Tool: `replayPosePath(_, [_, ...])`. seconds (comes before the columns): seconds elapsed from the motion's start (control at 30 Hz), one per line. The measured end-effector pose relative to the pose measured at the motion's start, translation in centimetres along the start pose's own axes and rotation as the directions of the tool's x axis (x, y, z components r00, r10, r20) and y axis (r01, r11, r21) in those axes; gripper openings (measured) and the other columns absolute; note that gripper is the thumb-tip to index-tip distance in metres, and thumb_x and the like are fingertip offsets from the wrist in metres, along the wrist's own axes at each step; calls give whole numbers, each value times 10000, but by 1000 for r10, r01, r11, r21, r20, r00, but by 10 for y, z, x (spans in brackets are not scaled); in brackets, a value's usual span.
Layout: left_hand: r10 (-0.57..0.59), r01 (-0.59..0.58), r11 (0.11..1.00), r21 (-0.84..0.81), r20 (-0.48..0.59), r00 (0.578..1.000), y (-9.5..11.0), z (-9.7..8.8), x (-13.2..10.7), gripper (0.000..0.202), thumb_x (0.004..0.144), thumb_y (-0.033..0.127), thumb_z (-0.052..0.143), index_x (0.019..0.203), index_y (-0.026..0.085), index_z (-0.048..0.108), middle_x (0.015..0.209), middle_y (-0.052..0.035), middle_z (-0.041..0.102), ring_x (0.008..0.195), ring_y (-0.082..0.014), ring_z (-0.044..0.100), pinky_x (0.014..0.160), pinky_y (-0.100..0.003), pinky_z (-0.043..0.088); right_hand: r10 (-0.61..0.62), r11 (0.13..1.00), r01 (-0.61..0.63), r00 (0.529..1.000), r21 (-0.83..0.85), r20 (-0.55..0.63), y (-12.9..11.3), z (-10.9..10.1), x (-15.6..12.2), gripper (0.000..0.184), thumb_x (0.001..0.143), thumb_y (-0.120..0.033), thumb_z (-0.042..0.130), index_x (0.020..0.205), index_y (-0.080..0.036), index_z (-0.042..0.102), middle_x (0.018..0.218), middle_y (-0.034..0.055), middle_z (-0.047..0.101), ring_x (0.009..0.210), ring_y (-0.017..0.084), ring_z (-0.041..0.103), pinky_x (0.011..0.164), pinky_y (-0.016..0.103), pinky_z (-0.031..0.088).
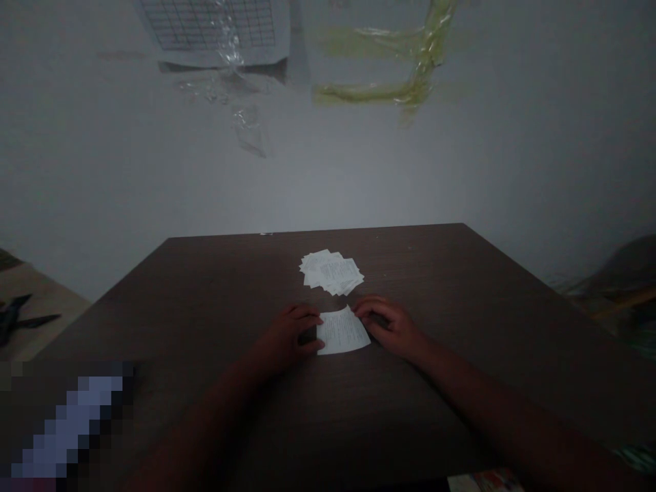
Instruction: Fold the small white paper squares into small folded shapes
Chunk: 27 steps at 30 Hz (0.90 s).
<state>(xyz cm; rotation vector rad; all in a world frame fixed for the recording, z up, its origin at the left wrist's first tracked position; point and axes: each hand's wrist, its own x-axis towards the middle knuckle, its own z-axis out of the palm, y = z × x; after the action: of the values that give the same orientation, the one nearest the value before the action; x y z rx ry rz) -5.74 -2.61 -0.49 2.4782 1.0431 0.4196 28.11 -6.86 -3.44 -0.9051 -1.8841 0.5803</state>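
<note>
A small sheet of paper (342,331) with lines of print lies between my two hands, near the middle of the dark table. My left hand (294,333) holds its left edge, fingertips above and thumb below. At the upper right corner, my right hand (387,324) has its fingers and thumb closed on the paper's edge, and that corner looks slightly raised. Just beyond the hands is a loose, fanned pile of similar printed papers (332,272), overlapping at different angles. Neither hand touches the pile.
The brown wooden table (205,273) meets a pale wall (359,178). Taped to the wall are a grid-lined sheet (210,27) and yellowish tape strips (369,94). A blurred-out, pixelated object (72,424) sits at the lower left, and a dark item (20,318) lies beyond the left edge.
</note>
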Motion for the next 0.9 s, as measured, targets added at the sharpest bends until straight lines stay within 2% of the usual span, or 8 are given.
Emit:
replayPosePath(0.13, [-4, 4, 1000, 6, 23, 1000, 4, -3, -2, 379, 1108, 274, 899, 1486, 257, 928, 1664, -160, 861, 1636, -429, 742, 1441, -637, 590, -11, 1000, 12, 998, -18, 59, 6, -1, -2, 278, 1215, -256, 712, 1352, -333, 941, 1419, 127, 952, 1319, 327, 920, 1148, 566, 762])
replayPosePath(0.33, [-3, 3, 1000, 4, 33, 999, 7, -4, -3, 394, 1092, 253, 906, 1484, 276, 930, 1685, -147, 862, 1638, -424, 733, 1452, -619, 576, -114, 992, 119, 988, -49, 102, 12, 5, 1, 303, 1209, -250, 775, 1432, -356, 951, 1462, 125, 955, 1372, 339, 912, 1194, 621, 765])
replayPosePath(0.47, [4, -4, 1000, 14, 34, 999, 9, -4, -3, 398, 1097, 226, 882, 1489, 272, 932, 1673, -143, 867, 1629, -428, 732, 1441, -625, 577, -88, 990, 103, 986, -98, 139, 9, 8, 1, 295, 1188, -247, 836, 1436, -362, 948, 1476, 124, 951, 1383, 342, 908, 1205, 637, 765])
replayPosePath(0.63, [7, -7, 1000, 9, 27, 1000, 8, -1, -4, 417, 1081, 252, 897, 1486, 340, 944, 1662, -102, 875, 1615, -425, 741, 1461, -603, 551, -100, 984, 124, 979, -130, 179, 3, 8, 3, 268, 1175, -237, 870, 1408, -347, 947, 1455, 121, 950, 1359, 337, 910, 1204, 622, 767])
replayPosePath(0.77, [8, -8, 1000, 14, 38, 999, 9, 1, -5, 425, 1089, 246, 896, 1501, 342, 940, 1669, -117, 870, 1653, -437, 716, 1468, -635, 539, -130, 981, 155, 972, -121, 195, 0, 8, 6, 245, 1171, -217, 866, 1365, -339, 950, 1399, 116, 951, 1312, 335, 912, 1180, 597, 778])
replayPosePath(0.9, [8, -10, 999, 32, 63, 998, 11, 1, -3, 434, 1093, 235, 905, 1518, 321, 929, 1661, -132, 863, 1644, -432, 725, 1470, -667, 533, -149, 976, 177, 966, -123, 212, -4, 8, 7, 245, 1187, -204, 831, 1361, -333, 945, 1378, 112, 959, 1311, 334, 910, 1219, 619, 754])
